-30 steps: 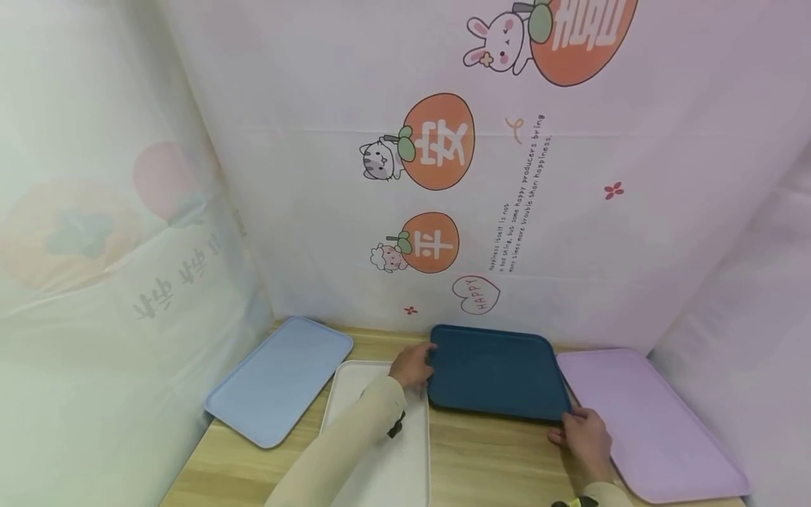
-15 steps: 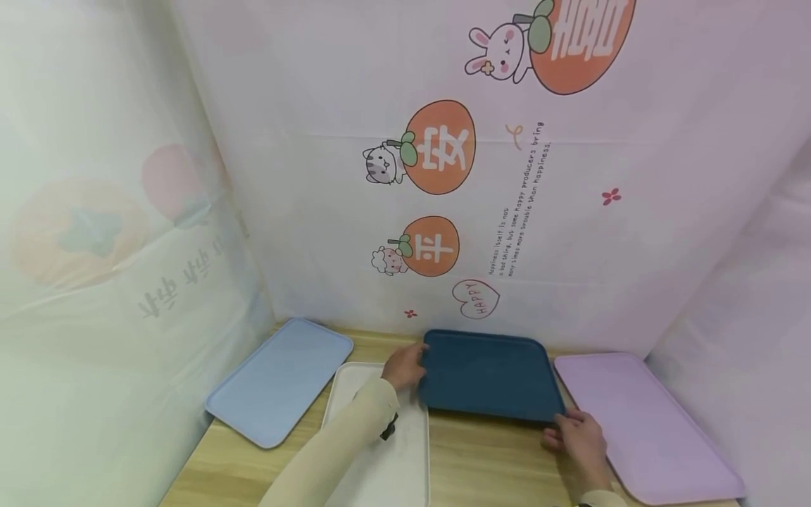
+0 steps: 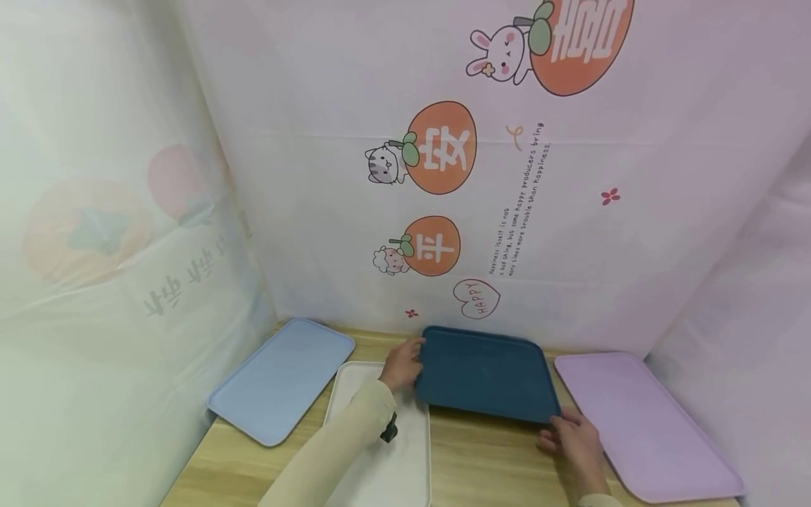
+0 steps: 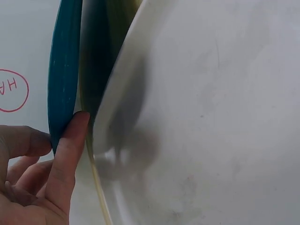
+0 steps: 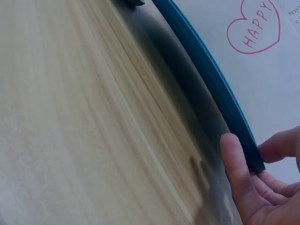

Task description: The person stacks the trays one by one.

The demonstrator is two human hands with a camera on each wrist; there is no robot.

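Observation:
A dark blue rectangular tray (image 3: 486, 373) is held between both hands at the back of the table, close to the wall. My left hand (image 3: 402, 365) pinches its left end, above the far part of the white tray (image 3: 386, 451). On the near right corner my right hand (image 3: 578, 440) grips the rim. In the left wrist view the dark blue tray (image 4: 64, 65) appears edge-on between the left thumb and fingers. The right wrist view shows its rim (image 5: 211, 70) between the right thumb and fingers, raised over the wood with a shadow beneath.
A light blue tray (image 3: 281, 380) lies slanted at the left on the wooden table (image 3: 481, 458). At the right lies a lilac tray (image 3: 646, 422), near the right hand. White printed sheets form the back wall (image 3: 317, 211) and both sides.
Both hands have shifted the dark blue tray a little to the left, further over the white tray's edge. The grip stays the same, and the other trays stay in place.

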